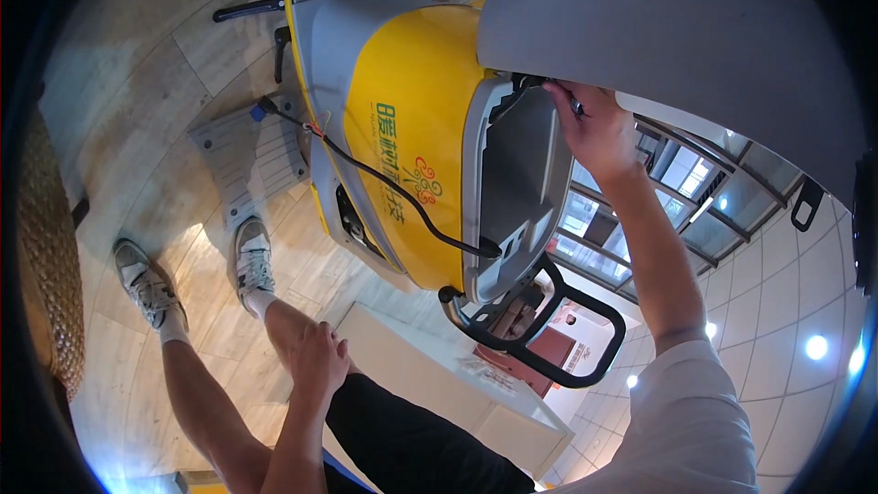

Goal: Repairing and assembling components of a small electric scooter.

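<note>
A yellow and grey electric scooter (402, 128) stands in front of me with its grey seat (658, 27) tipped up. Below the seat, the dark storage bay (521, 174) lies exposed inside a grey rim. At the bay's far end, beside the seat's base, my right hand (594, 133) is closed, thumb extended. A small dark, shiny thing shows at its fingers; what it is I cannot make out. My left hand (320, 357) rests on my knee, fingers lying over it, holding nothing. From the bay's near end a black cable (393, 169) runs across the yellow panel to a blue plug (261, 110).
A black rear rack (572, 375) juts from the scooter's near end. Grey ribbed panel (256, 151) lies on the wooden floor near my shoes (251, 261). A white cabinet (402, 357) stands behind my knee, and a woven surface (50, 247) is at far left.
</note>
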`<action>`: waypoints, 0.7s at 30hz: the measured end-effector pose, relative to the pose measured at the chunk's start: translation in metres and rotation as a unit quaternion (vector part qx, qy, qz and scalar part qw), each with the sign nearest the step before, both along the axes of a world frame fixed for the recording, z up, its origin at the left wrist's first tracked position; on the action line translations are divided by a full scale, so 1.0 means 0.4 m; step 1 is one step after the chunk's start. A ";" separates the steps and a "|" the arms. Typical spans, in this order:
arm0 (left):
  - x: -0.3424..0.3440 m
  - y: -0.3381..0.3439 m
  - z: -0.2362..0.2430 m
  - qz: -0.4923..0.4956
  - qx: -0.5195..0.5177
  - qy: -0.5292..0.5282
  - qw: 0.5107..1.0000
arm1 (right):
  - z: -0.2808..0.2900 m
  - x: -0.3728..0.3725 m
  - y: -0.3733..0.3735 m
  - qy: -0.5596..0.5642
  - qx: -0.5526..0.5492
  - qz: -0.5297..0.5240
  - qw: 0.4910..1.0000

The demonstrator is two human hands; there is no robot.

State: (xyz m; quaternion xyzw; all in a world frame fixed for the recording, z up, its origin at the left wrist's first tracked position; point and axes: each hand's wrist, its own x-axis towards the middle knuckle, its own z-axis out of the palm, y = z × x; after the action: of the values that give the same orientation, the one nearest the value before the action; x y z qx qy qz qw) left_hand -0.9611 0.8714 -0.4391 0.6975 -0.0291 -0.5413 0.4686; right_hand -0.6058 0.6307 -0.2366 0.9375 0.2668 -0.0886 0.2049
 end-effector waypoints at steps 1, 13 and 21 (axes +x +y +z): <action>-0.009 -0.003 -0.006 0.001 0.003 0.001 1.000 | -0.003 0.000 -0.002 -0.020 0.002 0.020 1.000; 0.011 -0.006 0.001 0.001 -0.007 0.006 1.000 | -0.005 -0.001 -0.027 -0.013 -0.064 0.066 0.996; 0.010 -0.005 0.000 0.002 0.000 0.015 1.000 | -0.006 0.004 -0.013 -0.009 0.067 0.050 0.996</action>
State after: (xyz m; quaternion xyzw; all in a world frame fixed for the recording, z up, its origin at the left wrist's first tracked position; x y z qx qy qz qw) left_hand -0.9571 0.8694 -0.4389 0.6893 -0.0205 -0.5506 0.4703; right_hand -0.6041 0.6256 -0.2392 0.9354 0.3167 -0.0517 0.1484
